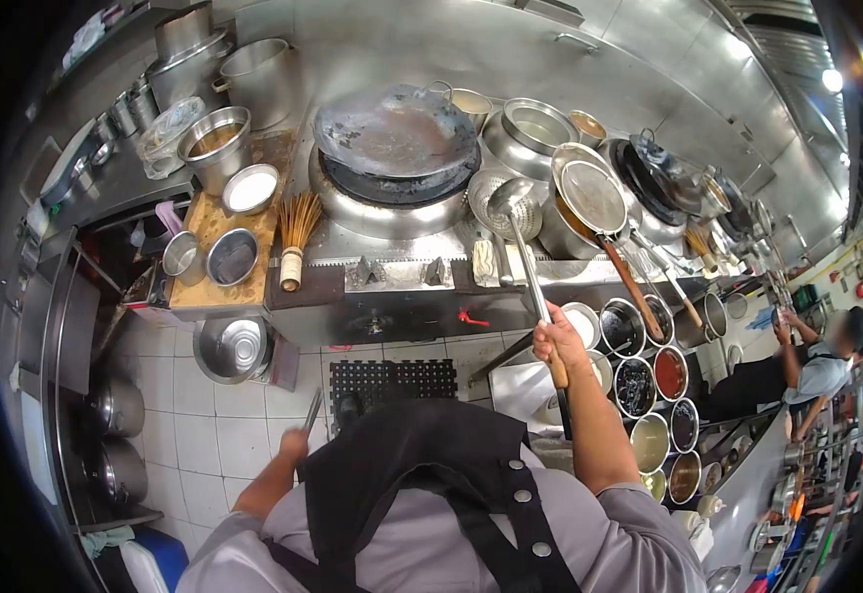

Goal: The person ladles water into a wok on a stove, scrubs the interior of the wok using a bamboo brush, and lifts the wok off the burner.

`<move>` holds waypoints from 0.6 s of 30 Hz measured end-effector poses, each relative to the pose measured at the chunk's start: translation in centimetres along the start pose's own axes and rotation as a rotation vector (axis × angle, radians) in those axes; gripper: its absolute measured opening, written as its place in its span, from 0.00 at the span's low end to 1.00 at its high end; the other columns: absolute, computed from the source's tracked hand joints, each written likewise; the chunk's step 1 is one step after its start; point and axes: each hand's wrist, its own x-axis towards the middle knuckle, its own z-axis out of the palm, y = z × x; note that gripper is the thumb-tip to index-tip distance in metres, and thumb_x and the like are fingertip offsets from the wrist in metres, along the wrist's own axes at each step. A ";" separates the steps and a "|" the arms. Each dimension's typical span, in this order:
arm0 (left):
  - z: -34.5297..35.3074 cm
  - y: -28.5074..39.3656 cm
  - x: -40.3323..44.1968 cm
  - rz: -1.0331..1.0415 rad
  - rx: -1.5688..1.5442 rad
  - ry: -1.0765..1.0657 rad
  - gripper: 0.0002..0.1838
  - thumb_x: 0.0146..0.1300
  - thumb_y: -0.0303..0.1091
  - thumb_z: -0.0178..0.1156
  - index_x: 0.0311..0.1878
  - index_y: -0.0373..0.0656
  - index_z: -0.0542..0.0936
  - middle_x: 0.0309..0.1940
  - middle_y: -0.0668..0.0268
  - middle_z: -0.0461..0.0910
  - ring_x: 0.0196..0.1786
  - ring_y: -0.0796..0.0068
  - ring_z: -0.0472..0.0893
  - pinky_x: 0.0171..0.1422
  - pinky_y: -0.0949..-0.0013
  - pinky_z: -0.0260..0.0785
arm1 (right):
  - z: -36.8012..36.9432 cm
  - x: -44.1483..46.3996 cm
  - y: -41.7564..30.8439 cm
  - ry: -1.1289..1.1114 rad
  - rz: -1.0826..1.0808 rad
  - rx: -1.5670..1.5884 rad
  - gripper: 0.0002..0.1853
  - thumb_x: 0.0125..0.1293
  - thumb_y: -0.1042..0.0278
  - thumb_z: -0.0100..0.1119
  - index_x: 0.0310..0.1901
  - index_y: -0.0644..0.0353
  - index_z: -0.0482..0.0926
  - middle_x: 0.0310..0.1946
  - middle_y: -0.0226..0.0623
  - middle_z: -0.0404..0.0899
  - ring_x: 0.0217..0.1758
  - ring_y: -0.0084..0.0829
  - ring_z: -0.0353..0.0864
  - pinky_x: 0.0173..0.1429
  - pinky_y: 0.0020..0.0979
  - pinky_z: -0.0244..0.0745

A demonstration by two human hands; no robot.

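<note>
My right hand (560,341) is wrapped round the wooden-ended handle of a long metal ladle (510,198). The ladle's bowl lies over a perforated skimmer (525,210) on the stove. Low on the left, my left hand (295,443) is closed round a thin metal utensil (314,407), which points up; its full shape is not clear. Ahead, a large dark wok (397,130) sits tilted on the burner. A bamboo brush (298,232) lies left of the burner. A round mesh strainer (592,198) rests over a pot to the right of the skimmer.
A wooden board (194,294) with metal bowls is at the left. Several sauce containers (670,372) stand on the right. A large metal bowl (216,361) sits below the board. Another person (817,361) stands far right. A black mat (402,379) lies on the floor.
</note>
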 end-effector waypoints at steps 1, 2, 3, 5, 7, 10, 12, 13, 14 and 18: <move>1.9 -0.2 -3.2 -0.403 -0.269 -0.255 0.19 0.74 0.40 0.50 0.44 0.36 0.86 0.38 0.49 0.86 0.45 0.48 0.86 0.50 0.51 0.78 | -0.4 -0.6 0.7 -0.041 -0.006 0.049 0.27 0.74 0.73 0.58 0.70 0.39 0.68 0.29 0.33 0.73 0.20 0.21 0.68 0.22 0.26 0.66; 3.3 -0.5 -5.9 -0.368 -0.119 -0.296 0.19 0.73 0.41 0.50 0.43 0.37 0.86 0.39 0.48 0.86 0.46 0.48 0.86 0.50 0.51 0.78 | -0.9 -1.3 1.5 -0.080 -0.009 0.100 0.27 0.74 0.73 0.58 0.71 0.38 0.68 0.29 0.33 0.73 0.20 0.21 0.67 0.22 0.25 0.66; 5.0 -1.2 -8.2 -0.270 0.015 -0.320 0.20 0.73 0.43 0.51 0.43 0.38 0.87 0.39 0.48 0.87 0.46 0.48 0.86 0.50 0.51 0.79 | -1.1 -2.2 2.1 -0.079 -0.001 0.113 0.27 0.74 0.73 0.58 0.71 0.38 0.68 0.29 0.33 0.73 0.20 0.21 0.67 0.22 0.25 0.66; 3.1 0.6 -12.9 -0.113 0.180 -0.359 0.21 0.72 0.46 0.53 0.41 0.40 0.88 0.41 0.47 0.87 0.47 0.47 0.87 0.51 0.52 0.79 | -1.3 -3.7 2.8 -0.135 -0.015 0.169 0.28 0.74 0.72 0.58 0.72 0.38 0.67 0.30 0.33 0.73 0.19 0.20 0.67 0.22 0.24 0.66; 2.4 1.0 -15.4 -0.191 0.124 -0.316 0.22 0.73 0.47 0.53 0.41 0.39 0.88 0.41 0.46 0.87 0.47 0.48 0.87 0.51 0.51 0.79 | -2.0 -4.6 3.9 -0.125 -0.006 0.207 0.28 0.74 0.71 0.59 0.72 0.39 0.67 0.30 0.33 0.73 0.19 0.20 0.67 0.21 0.24 0.65; 5.1 -0.3 -17.9 -0.560 -0.123 -0.176 0.26 0.75 0.50 0.51 0.43 0.34 0.86 0.41 0.43 0.86 0.46 0.50 0.87 0.52 0.50 0.79 | -2.2 -5.4 5.1 -0.180 -0.008 0.263 0.29 0.73 0.70 0.60 0.72 0.39 0.66 0.29 0.33 0.72 0.19 0.20 0.67 0.21 0.23 0.65; 2.3 0.3 -17.0 -0.800 -0.322 -0.049 0.28 0.75 0.54 0.51 0.42 0.32 0.83 0.35 0.46 0.85 0.41 0.52 0.87 0.49 0.51 0.80 | -2.2 -6.0 5.6 -0.141 -0.035 0.253 0.29 0.73 0.70 0.60 0.72 0.40 0.66 0.29 0.33 0.72 0.19 0.20 0.66 0.20 0.23 0.64; 1.7 0.0 -15.7 -0.639 -0.326 -0.019 0.26 0.75 0.52 0.53 0.41 0.33 0.81 0.31 0.48 0.83 0.36 0.53 0.87 0.42 0.51 0.80 | -2.5 -5.9 5.9 -0.143 -0.043 0.254 0.29 0.74 0.70 0.59 0.73 0.40 0.66 0.28 0.33 0.72 0.19 0.21 0.67 0.20 0.23 0.64; 1.0 -0.4 -14.1 -0.476 -0.329 0.010 0.23 0.75 0.51 0.55 0.41 0.35 0.79 0.26 0.51 0.81 0.32 0.54 0.86 0.35 0.51 0.79 | -2.6 -5.9 5.9 -0.152 -0.040 0.258 0.29 0.74 0.70 0.59 0.73 0.40 0.66 0.28 0.33 0.72 0.19 0.21 0.67 0.20 0.23 0.64; -10.1 7.8 -6.2 -0.552 -1.136 0.298 0.15 0.76 0.42 0.55 0.40 0.38 0.74 0.19 0.67 0.68 0.14 0.73 0.67 0.15 0.63 0.65 | -2.5 -6.0 5.7 -0.186 -0.051 0.255 0.29 0.73 0.70 0.59 0.73 0.40 0.66 0.28 0.33 0.72 0.18 0.21 0.66 0.20 0.23 0.64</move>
